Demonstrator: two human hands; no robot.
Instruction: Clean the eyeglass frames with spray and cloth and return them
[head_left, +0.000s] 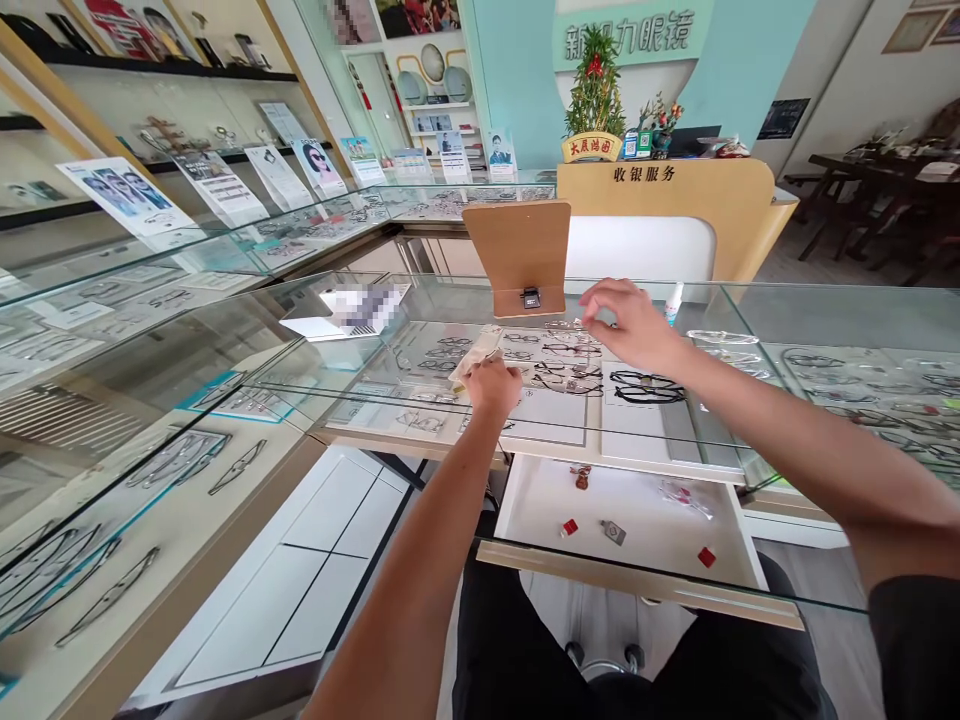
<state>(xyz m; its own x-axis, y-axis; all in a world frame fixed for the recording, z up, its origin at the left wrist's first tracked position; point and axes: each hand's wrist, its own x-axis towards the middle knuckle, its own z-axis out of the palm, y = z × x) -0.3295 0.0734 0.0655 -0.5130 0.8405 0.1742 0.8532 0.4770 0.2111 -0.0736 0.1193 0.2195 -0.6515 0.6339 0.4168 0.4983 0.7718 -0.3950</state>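
Centrally, head view: left hand (493,385) fisted, fingers clamped on beige cloth (475,352), over glass counter (825,320). Right hand (628,325) right of it, fingertips pinched together beside thin frame (564,325); contact too small to tell. Black glasses (646,388) just below right hand.

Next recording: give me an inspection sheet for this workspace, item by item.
Surface: glass counter, display trays of frames beneath.
Job's things: beige cloth; black frames by the right hand.
Clutter: wooden stand, small bottle, open drawer with small red pieces.
Grips: left hand shut on the beige cloth; right hand pinched above the trays, contents unclear.
Cables: nothing seen.
Surroundings: wall shelves, cashier desk, dark table.
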